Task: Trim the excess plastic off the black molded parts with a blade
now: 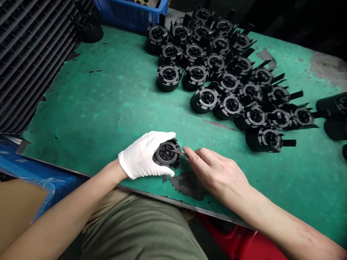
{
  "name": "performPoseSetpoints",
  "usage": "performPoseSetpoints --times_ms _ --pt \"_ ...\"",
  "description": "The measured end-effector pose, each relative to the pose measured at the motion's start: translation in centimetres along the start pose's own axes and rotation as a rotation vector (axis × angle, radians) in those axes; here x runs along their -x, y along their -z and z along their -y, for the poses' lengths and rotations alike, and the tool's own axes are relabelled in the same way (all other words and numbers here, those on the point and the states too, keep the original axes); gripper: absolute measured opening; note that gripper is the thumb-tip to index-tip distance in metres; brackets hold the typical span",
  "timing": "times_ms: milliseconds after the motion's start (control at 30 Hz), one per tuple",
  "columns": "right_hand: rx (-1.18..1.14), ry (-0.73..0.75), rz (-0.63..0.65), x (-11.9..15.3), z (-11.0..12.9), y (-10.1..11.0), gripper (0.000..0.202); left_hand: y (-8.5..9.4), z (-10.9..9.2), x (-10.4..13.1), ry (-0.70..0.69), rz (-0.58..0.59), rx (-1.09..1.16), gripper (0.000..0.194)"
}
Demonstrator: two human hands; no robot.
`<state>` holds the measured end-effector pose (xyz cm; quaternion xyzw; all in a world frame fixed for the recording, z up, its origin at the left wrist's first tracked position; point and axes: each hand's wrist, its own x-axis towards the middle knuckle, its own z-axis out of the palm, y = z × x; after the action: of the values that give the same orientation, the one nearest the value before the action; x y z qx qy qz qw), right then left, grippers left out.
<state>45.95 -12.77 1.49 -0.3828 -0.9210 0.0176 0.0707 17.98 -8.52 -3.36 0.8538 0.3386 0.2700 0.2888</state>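
Note:
In a white glove, my left hand (145, 153) wraps its thumb and fingers around a round black plastic housing (166, 153) near the table's front edge. The housing's ribbed, ring-shaped face is turned up. From the right, my bare right hand (214, 168) pinches a thin metal tool (182, 153), whose tip touches or lies over the right rim of the housing. Its handle is hidden in my fist, so its exact kind does not show.
Several similar black housings (207, 97) stand grouped at the back right of the green table (108, 104). Another housing (90, 29) stands at the back left, beside a black slatted rack (32, 54). A blue bin (132, 14) sits at the back; something red (252, 243) is below the front edge.

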Motion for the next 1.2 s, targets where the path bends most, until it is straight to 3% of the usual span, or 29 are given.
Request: performPoseSetpoints --times_ms 333,733,1200 --pt "0.134 0.101 0.001 -0.9 0.3 1.1 0.034 0.0 0.0 0.1 0.004 0.006 0.008 0.105" --pt "0.127 0.366 -0.02 -3.0 -3.9 1.6 0.03 0.0 0.0 -0.1 0.016 0.013 0.029 0.106" --pt "0.067 0.669 0.096 -5.8 -8.1 2.0 0.027 0.0 0.2 -0.2 -0.004 0.021 0.002 0.099"
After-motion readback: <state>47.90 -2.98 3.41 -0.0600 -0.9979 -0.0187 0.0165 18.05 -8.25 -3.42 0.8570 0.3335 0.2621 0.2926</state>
